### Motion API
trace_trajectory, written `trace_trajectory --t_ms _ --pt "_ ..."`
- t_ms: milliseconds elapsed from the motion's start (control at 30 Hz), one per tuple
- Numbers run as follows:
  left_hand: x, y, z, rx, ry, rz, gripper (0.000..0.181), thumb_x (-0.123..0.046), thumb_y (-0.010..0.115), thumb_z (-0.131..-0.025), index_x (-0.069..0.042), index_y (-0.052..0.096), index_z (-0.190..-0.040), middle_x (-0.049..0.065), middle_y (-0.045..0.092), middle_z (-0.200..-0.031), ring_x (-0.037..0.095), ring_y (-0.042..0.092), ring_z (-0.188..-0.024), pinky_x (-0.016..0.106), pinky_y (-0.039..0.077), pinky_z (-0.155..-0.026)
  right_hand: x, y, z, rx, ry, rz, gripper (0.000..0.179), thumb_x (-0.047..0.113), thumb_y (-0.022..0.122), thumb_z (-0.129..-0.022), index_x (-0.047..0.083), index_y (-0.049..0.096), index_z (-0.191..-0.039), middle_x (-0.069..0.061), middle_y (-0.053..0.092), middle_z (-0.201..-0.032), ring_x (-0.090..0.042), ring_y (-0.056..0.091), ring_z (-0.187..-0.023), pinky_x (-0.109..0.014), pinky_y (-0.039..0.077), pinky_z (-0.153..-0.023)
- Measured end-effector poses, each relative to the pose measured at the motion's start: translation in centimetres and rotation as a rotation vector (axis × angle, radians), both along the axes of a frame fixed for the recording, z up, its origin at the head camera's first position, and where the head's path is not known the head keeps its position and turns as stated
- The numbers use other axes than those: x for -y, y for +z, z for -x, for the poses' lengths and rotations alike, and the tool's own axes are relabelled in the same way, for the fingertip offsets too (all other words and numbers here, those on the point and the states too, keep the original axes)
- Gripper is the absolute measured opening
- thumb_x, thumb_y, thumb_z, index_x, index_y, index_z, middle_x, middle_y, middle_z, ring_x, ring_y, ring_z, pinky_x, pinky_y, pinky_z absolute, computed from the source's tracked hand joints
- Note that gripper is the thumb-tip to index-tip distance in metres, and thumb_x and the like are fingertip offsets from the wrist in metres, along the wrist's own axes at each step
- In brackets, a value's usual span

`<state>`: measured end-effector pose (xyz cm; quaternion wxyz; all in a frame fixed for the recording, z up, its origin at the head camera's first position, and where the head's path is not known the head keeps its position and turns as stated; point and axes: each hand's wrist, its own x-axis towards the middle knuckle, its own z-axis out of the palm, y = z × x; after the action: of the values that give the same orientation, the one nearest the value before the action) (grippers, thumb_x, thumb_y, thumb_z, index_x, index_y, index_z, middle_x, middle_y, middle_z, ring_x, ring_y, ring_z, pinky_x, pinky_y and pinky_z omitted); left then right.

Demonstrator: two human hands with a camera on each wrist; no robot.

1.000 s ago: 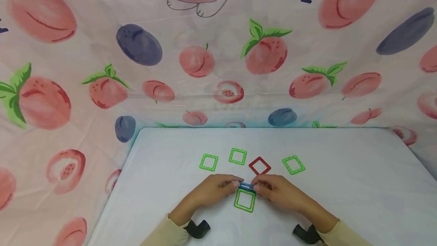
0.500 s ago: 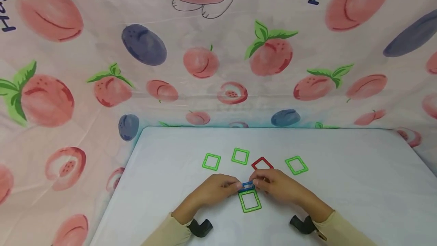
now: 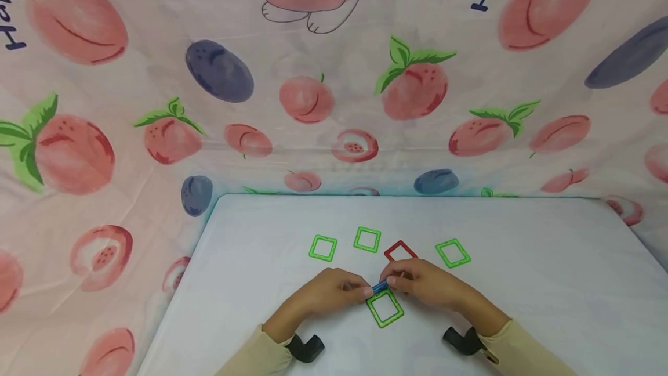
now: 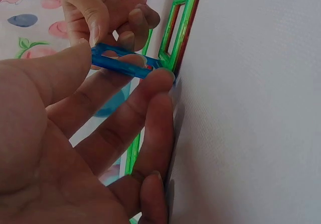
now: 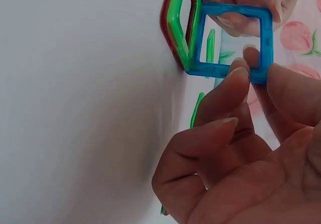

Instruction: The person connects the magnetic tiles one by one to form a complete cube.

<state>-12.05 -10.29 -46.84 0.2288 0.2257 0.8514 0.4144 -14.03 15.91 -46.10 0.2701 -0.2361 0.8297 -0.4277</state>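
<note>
A blue square magnetic tile [image 3: 380, 287] stands up from the far edge of a green square tile [image 3: 394, 319] that lies on the table. My left hand [image 3: 334, 292] pinches the blue tile's left side between thumb and fingers. On its opposite side, my right hand [image 3: 428, 284] pinches it too. The right wrist view shows the blue frame [image 5: 267, 40] meeting the green tile [image 5: 175, 18] along one edge. Beneath that green tile lies a red layer [image 5: 164, 18], also visible in the left wrist view.
Behind the hands lie a left green tile [image 3: 320, 259], a middle green tile [image 3: 369, 228], a right green tile [image 3: 446, 242] and a red tile [image 3: 392, 246] partly covered by my right hand. A fruit-print cloth [image 3: 292, 155] hangs past the white table's [image 3: 261, 237] far edge.
The blue tile and the green tile under it have turned together, so the green one now sits more cornerwise. The blue tile shows nearly edge-on from above. My right hand now partly covers the red tile.
</note>
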Motion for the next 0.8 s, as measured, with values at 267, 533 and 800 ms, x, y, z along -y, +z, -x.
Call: trace_trajectory --t_ms 267,533,800 --pt "0.1 -0.1 0.1 0.029 0.006 -0.005 0.027 -0.045 0.064 -0.100 -0.024 0.080 -0.104 -0.012 0.073 -0.090 -0.001 0.059 -0.081 0.021 0.047 -0.074 -0.3 -0.1 0.3 0.012 -0.087 -0.038 0.025 0.038 0.056 -0.105 0.022 0.071 -0.117 -0.004 0.065 -0.095 -0.019 0.060 -0.083 -0.030 0.049 -0.074" --pt "0.1 -0.5 0.2 0.056 0.013 -0.010 0.026 -0.047 0.065 -0.099 -0.026 0.080 -0.104 -0.012 0.074 -0.089 -0.001 0.059 -0.081 0.022 0.047 -0.075 -1.6 -0.1 1.3 -0.153 -0.241 -0.145 0.019 0.034 0.066 -0.100 0.020 0.073 -0.110 0.003 0.066 -0.093 -0.015 0.057 -0.086 -0.033 0.049 -0.076" --pt "0.3 -0.7 0.2 0.051 0.008 -0.010 0.025 -0.046 0.065 -0.098 -0.026 0.080 -0.103 -0.015 0.073 -0.088 -0.001 0.061 -0.082 0.023 0.048 -0.079 -2.8 -0.6 1.8 -0.303 -0.229 -0.212 0.014 0.019 0.077 -0.091 0.016 0.076 -0.104 0.005 0.061 -0.082 -0.012 0.054 -0.079 -0.030 0.046 -0.070"
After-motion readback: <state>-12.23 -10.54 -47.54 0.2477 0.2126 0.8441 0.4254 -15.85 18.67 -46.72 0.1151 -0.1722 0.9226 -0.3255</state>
